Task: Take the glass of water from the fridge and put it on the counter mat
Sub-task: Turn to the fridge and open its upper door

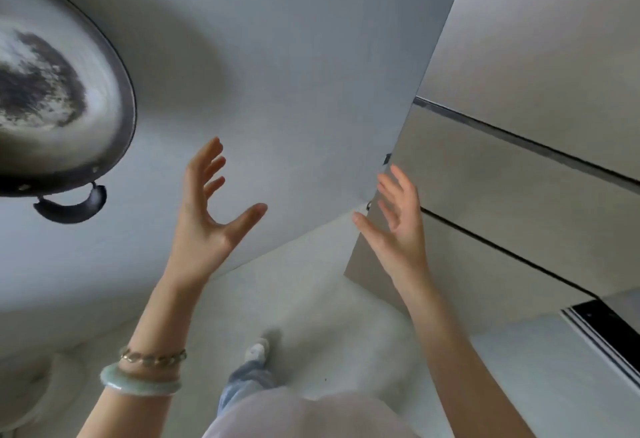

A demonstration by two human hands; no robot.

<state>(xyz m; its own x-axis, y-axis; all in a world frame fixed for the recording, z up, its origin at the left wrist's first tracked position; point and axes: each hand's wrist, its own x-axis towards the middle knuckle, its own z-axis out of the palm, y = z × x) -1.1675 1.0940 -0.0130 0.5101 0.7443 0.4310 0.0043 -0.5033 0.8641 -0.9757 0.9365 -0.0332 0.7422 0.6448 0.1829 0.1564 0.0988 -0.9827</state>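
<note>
Both my hands are raised in front of me with nothing in them. My left hand (211, 202) has its fingers spread, in front of a grey wall. My right hand (394, 219) is open too, close to the left edge of the fridge (502, 195), whose beige doors and drawers are closed with dark gaps between them. The glass of water and the counter mat are not in view.
A large dark-rimmed wok (52, 98) hangs on the grey wall (277, 56) at the upper left. The light tiled floor (311, 306) lies below, with my foot (258, 351) on it. A dark-edged panel (602, 330) sits at the lower right.
</note>
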